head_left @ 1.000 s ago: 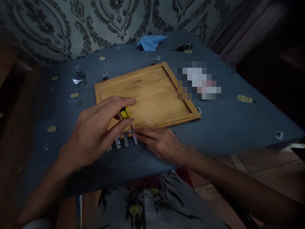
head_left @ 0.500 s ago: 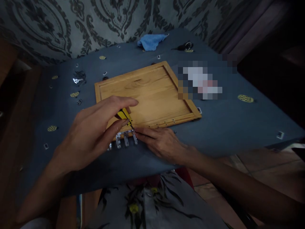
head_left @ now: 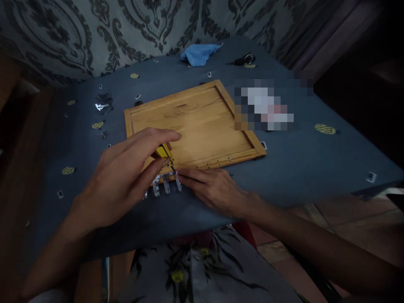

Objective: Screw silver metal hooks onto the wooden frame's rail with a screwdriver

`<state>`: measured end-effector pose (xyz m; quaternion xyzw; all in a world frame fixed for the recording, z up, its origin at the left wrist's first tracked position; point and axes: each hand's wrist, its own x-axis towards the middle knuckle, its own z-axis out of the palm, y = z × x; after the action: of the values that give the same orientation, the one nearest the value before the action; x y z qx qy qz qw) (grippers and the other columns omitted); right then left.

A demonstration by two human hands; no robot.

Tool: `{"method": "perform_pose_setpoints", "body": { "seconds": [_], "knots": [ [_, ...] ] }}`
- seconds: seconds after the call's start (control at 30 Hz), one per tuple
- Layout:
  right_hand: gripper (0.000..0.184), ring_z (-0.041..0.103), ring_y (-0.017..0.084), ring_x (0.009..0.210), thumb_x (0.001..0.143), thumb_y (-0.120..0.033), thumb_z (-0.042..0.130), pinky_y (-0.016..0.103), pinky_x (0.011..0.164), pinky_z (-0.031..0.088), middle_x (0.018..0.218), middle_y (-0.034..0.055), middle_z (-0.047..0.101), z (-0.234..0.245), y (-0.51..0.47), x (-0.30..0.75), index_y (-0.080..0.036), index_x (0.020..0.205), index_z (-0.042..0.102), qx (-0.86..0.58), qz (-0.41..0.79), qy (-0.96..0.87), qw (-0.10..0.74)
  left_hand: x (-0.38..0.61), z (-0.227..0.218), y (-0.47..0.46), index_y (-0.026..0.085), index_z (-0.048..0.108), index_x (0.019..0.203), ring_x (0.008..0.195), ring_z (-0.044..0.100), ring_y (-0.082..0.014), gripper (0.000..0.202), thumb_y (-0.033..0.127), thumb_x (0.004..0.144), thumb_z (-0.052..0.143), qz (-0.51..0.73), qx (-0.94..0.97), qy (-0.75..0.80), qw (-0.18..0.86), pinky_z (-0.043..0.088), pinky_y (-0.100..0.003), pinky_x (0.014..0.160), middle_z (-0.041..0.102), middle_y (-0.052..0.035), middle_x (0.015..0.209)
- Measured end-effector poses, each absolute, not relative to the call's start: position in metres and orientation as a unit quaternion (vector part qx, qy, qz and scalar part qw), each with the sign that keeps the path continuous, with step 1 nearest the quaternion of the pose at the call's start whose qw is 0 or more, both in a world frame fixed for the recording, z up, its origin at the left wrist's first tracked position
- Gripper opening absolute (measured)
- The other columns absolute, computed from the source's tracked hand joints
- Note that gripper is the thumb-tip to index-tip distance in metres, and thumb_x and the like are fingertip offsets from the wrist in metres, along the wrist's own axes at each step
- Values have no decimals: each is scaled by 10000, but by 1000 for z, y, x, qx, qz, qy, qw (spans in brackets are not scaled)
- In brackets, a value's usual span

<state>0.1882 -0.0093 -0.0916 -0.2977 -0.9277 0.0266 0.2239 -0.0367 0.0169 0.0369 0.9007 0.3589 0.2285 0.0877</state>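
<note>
A square wooden board (head_left: 202,122) with a raised rim lies on the blue tablecloth. My left hand (head_left: 126,176) is closed round a yellow-and-black screwdriver (head_left: 164,153), whose tip points down at the board's near edge. A metal hook rack (head_left: 162,183) with several hooks sits against that edge. My right hand (head_left: 211,189) lies beside it, its fingertips pinched at the rack's right end where the screwdriver tip meets it; whatever is in the pinch is too small to name.
A blue cloth (head_left: 198,54) and a dark key ring (head_left: 246,60) lie at the far side. Small metal parts (head_left: 102,105) and screws (head_left: 104,134) lie left of the board. A blurred patch (head_left: 265,109) sits to its right. The table's near edge runs just below my hands.
Almost nothing has moved. The screwdriver in my left hand has tilted slightly, and its tip stays at the rack's right end. My right hand holds still.
</note>
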Motion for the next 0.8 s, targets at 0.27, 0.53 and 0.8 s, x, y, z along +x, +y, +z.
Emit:
{"method": "perform_pose_setpoints", "body": {
  "seconds": [0.27, 0.53, 0.8],
  "knots": [
    [399, 724, 195, 944, 963, -79, 460, 319, 700, 592, 1321, 94, 688, -91, -9, 188, -143, 1309, 648, -298, 23, -927, 226, -36, 38, 16, 170, 571, 1279, 1163, 672, -142, 334, 113, 950, 579, 235, 909, 334, 87, 533, -200, 1018, 708, -53, 1222],
    [370, 724, 185, 942, 976, -102, 471, 295, 713, 577, 1306, 76, 698, -90, -9, 188, -153, 1292, 657, -300, 11, -924, 238, -34, 40, 18, 162, 560, 1284, 1044, 683, -131, 334, 90, 958, 556, 235, 927, 267, 121, 572, -193, 883, 703, -60, 1148],
    [347, 724, 184, 901, 968, -96, 498, 296, 689, 569, 1291, 82, 703, -91, -9, 188, -134, 1272, 661, -292, 11, -923, 250, -36, 38, 19, 189, 564, 1281, 1046, 671, -105, 324, 98, 970, 556, 235, 925, 263, 142, 534, -147, 891, 691, -30, 1134]
  ]
}}
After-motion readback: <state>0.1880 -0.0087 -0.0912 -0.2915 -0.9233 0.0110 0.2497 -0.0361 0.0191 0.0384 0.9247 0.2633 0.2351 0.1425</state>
